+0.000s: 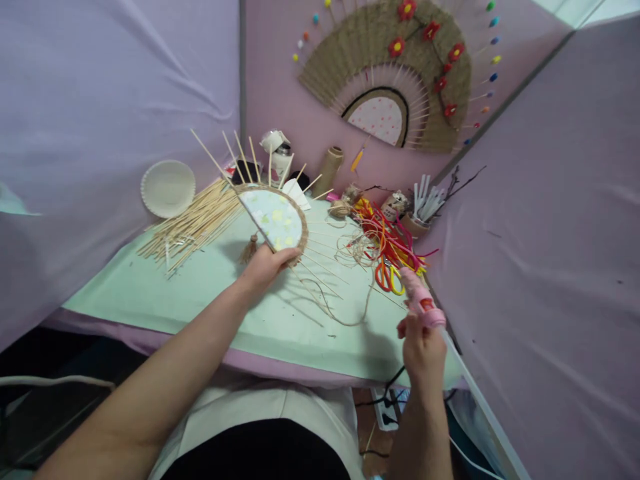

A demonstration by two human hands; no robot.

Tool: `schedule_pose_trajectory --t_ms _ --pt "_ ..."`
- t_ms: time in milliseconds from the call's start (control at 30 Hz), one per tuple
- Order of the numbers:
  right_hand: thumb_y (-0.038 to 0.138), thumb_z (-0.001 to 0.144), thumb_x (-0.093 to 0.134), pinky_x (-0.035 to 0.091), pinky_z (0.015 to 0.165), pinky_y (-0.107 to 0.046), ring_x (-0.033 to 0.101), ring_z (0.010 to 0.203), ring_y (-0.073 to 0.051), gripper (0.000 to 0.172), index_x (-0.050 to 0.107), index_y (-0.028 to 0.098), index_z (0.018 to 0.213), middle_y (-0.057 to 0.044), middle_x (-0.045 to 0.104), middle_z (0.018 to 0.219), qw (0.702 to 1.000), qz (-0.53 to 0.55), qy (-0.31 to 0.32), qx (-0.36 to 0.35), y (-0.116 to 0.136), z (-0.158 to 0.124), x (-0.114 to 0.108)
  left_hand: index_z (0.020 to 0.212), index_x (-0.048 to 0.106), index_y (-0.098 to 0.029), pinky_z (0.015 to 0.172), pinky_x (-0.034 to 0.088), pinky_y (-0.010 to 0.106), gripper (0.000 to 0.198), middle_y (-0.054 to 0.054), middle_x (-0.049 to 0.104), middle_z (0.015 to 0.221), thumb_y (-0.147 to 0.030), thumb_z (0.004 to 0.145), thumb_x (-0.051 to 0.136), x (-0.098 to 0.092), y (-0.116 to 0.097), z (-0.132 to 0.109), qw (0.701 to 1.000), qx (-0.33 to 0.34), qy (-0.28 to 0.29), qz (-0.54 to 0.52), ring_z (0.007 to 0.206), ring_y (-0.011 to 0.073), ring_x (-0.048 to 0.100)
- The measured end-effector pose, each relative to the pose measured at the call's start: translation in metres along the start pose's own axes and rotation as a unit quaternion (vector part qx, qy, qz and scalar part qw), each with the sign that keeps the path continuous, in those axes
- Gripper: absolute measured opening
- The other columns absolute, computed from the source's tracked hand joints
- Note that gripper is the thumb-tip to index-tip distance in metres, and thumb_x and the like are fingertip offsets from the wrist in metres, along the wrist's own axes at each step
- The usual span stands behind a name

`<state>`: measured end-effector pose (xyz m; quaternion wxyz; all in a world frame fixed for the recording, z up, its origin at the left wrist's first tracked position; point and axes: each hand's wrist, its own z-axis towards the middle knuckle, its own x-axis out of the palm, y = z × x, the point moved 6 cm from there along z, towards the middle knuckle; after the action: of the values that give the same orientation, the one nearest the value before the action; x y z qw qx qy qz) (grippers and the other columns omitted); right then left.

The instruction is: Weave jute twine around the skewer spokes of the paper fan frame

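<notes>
The left hand (271, 262) grips a half-round fan (274, 217) by the lower end of its straight edge, thumb over the brown rim, holding it above the left middle of the pale green table (310, 352). Bare sticks fan out from its curved side, and a brown tassel (249, 250) hangs beside the hand. The right hand (425, 347) is closed round a pink glue gun (421, 299), well apart from the fan, near the front right of the table; its nozzle seems to point away from the body, though blur makes this hard to tell. Just beyond the gun lie scissors (391, 270) and red and orange stems (383, 223), with tangled twine (364, 249) to their left. A cup (417, 228) of white rods stands behind. Left of the fan lie loose sticks (200, 215), near a plate (167, 189). A larger fan (370, 50) hangs on the pink back wall.
</notes>
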<state>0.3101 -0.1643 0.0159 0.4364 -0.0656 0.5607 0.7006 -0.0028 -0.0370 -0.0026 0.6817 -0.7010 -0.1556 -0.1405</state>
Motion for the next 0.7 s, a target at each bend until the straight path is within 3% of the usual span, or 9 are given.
schedule_pose_trajectory --t_ms 67,167,267,400,500,567,633,700 --pt "0.059 0.084 0.045 0.042 0.072 -0.036 0.052 0.079 -0.024 0.044 0.060 0.018 0.087 -0.008 0.054 0.082 0.994 -0.090 -0.047 0.030 -0.028 0.015 -0.029 0.101 0.068 -0.016 0.078 0.051 0.026 0.045 0.008 0.070 0.109 -0.021 0.058 0.079 0.002 -0.003 -0.001 0.999 -0.009 -0.008 -0.042 0.097 0.0197 0.062" --pt "0.057 0.079 0.049 0.044 0.079 -0.042 0.052 0.090 -0.031 0.051 0.063 0.015 0.102 -0.012 0.054 0.087 0.978 -0.199 -0.014 0.063 -0.068 0.027 -0.049 0.093 0.068 -0.016 0.068 0.050 0.023 0.041 0.004 0.071 0.094 -0.017 0.054 0.079 0.003 -0.006 -0.001 0.996 -0.021 -0.015 -0.083 0.082 0.0150 0.061" --pt "0.051 0.077 0.049 0.045 0.082 -0.044 0.054 0.091 -0.032 0.054 0.064 0.010 0.110 -0.017 0.054 0.096 0.961 -0.254 0.035 0.099 -0.099 0.028 -0.047 0.086 0.067 -0.016 0.058 0.048 0.021 0.034 0.002 0.068 0.082 -0.016 0.054 0.079 0.002 -0.004 0.000 0.994 -0.042 -0.021 -0.097 0.071 0.0123 0.059" --pt "0.050 0.079 0.048 0.044 0.084 -0.050 0.055 0.101 -0.038 0.059 0.063 0.008 0.118 -0.022 0.055 0.107 0.948 -0.286 0.072 0.121 -0.115 0.023 -0.033 0.082 0.066 -0.014 0.056 0.048 0.021 0.028 0.002 0.067 0.076 -0.015 0.056 0.078 0.001 -0.002 -0.001 0.992 -0.059 -0.017 -0.110 0.067 0.0119 0.060" --pt "0.047 0.079 0.051 0.041 0.086 -0.058 0.052 0.107 -0.044 0.056 0.065 0.011 0.119 -0.027 0.055 0.116 0.941 -0.319 0.031 0.112 -0.105 0.023 -0.034 0.082 0.067 -0.015 0.056 0.048 0.021 0.026 0.002 0.067 0.076 -0.015 0.057 0.077 0.000 -0.001 -0.002 0.991 -0.065 -0.020 -0.113 0.067 0.0118 0.060" --pt "0.044 0.080 0.051 0.038 0.091 -0.061 0.050 0.112 -0.044 0.053 0.065 0.010 0.118 -0.027 0.056 0.118 0.956 -0.289 -0.015 0.052 -0.081 0.025 -0.033 0.081 0.067 -0.014 0.057 0.048 0.022 0.024 0.002 0.067 0.077 -0.015 0.059 0.076 0.001 -0.001 -0.002 0.992 -0.068 -0.016 -0.107 0.068 0.0123 0.060" --pt "0.044 0.082 0.050 0.038 0.097 -0.057 0.052 0.115 -0.038 0.050 0.064 0.011 0.117 -0.025 0.059 0.119 0.981 -0.191 -0.024 -0.028 -0.049 0.023 -0.021 0.081 0.067 -0.015 0.059 0.048 0.023 0.022 0.003 0.067 0.078 -0.017 0.060 0.075 0.002 -0.001 -0.003 0.993 -0.067 -0.006 -0.099 0.069 0.0128 0.060" --pt "0.045 0.085 0.049 0.039 0.101 -0.053 0.056 0.113 -0.032 0.045 0.063 0.015 0.115 -0.019 0.063 0.118 0.995 -0.065 0.019 -0.073 -0.015 0.017 0.004 0.083 0.067 -0.015 0.060 0.049 0.024 0.024 0.003 0.068 0.079 -0.017 0.061 0.076 0.004 -0.001 -0.004 0.993 -0.069 0.008 -0.097 0.070 0.0133 0.061"
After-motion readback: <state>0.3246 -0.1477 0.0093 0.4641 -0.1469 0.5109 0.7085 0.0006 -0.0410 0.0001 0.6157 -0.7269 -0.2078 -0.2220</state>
